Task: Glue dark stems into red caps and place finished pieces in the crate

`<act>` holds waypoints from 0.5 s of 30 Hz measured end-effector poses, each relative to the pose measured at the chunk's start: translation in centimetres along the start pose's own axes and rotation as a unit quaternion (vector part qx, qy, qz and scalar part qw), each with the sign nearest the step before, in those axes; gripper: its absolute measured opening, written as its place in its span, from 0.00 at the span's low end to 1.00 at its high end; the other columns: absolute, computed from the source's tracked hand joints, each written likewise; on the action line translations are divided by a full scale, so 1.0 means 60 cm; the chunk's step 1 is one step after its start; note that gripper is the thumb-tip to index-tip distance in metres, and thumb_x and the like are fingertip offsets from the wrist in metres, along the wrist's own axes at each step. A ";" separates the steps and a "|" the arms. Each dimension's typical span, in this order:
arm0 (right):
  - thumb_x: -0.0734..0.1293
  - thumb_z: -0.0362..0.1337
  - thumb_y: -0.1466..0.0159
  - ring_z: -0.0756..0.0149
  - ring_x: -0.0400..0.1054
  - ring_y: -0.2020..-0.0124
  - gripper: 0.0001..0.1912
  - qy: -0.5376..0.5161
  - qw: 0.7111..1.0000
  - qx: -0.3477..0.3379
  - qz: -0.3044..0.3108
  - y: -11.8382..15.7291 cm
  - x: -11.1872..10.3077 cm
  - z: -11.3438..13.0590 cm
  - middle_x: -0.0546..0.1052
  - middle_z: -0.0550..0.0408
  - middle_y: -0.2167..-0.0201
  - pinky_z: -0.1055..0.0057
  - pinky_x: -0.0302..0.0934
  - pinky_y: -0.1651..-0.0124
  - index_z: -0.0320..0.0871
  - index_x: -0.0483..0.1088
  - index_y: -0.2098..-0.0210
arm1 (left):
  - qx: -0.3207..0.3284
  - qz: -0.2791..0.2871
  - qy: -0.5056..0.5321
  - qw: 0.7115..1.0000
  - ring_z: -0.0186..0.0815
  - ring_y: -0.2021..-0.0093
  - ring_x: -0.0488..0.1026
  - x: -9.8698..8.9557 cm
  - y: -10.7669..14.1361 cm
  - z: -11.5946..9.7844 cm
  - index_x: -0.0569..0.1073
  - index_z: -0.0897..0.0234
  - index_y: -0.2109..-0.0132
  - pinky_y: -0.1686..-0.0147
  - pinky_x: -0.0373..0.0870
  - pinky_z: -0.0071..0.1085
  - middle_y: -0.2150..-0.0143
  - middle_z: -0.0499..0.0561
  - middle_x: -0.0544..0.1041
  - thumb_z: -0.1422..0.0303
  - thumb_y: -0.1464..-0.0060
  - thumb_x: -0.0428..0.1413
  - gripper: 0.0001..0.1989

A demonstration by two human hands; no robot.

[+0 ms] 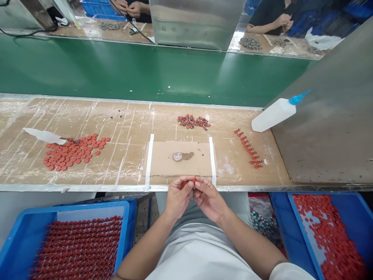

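Note:
My left hand [179,198] and my right hand [210,199] meet at the table's front edge, fingers closed round a small red piece [190,182]. Just beyond them, a taped cardboard sheet [163,163] carries a small round metallic dish [177,156] beside a brown stain. Behind the sheet lies a pile of small red and dark parts [192,121]. Red discs [70,153] are spread at the left. To the right, red discs with small parts attached [247,146] form a slanting row.
A white bottle [274,115] with a blue nozzle leans against the metal panel [329,116] at right. Blue trays [126,233] of red pieces flank me below the table. Across the green partition [116,70], other people's hands work near piles of metal parts [250,42].

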State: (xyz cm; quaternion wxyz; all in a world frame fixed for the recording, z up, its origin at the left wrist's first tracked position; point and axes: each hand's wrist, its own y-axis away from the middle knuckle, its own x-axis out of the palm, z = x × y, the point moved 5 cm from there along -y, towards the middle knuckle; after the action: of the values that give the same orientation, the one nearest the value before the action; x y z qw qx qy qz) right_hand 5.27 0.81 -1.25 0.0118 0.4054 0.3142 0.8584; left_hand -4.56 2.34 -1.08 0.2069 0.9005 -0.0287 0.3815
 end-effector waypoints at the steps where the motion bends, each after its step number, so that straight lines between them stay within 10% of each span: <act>1: 0.74 0.33 0.47 0.81 0.65 0.80 0.10 0.018 1.000 -0.011 -0.003 -0.001 0.000 0.003 0.76 0.62 0.76 0.84 0.59 0.78 0.42 0.76 0.65 | -0.002 -0.001 0.002 1.000 0.20 0.82 0.57 0.001 0.000 -0.003 0.79 0.64 0.63 0.80 0.57 0.20 0.77 0.45 0.72 0.66 0.54 0.65 0.10; 11: 0.76 0.36 0.49 0.78 0.65 0.82 0.12 0.122 0.988 -0.082 -0.049 -0.001 0.010 0.007 0.75 0.61 0.80 0.83 0.53 0.81 0.44 0.74 0.66 | -0.039 0.002 0.046 0.998 0.23 0.77 0.62 -0.008 -0.002 -0.002 0.79 0.64 0.58 0.75 0.66 0.23 0.73 0.47 0.74 0.67 0.54 0.65 0.14; 15: 0.76 0.40 0.51 0.72 0.68 0.78 0.16 0.302 0.931 -0.189 -0.078 -0.009 0.010 0.063 0.77 0.57 0.77 0.76 0.61 0.76 0.43 0.74 0.65 | -0.027 -0.015 0.115 0.993 0.22 0.74 0.64 -0.021 -0.005 -0.014 0.78 0.63 0.57 0.77 0.62 0.19 0.64 0.51 0.77 0.69 0.50 0.63 0.11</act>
State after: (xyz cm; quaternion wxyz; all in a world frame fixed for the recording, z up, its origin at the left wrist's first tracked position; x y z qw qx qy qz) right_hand 7.43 3.41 0.64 0.0598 0.0919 0.1650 0.9802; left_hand -5.94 2.83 -1.56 0.2385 0.8452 -0.0016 0.4782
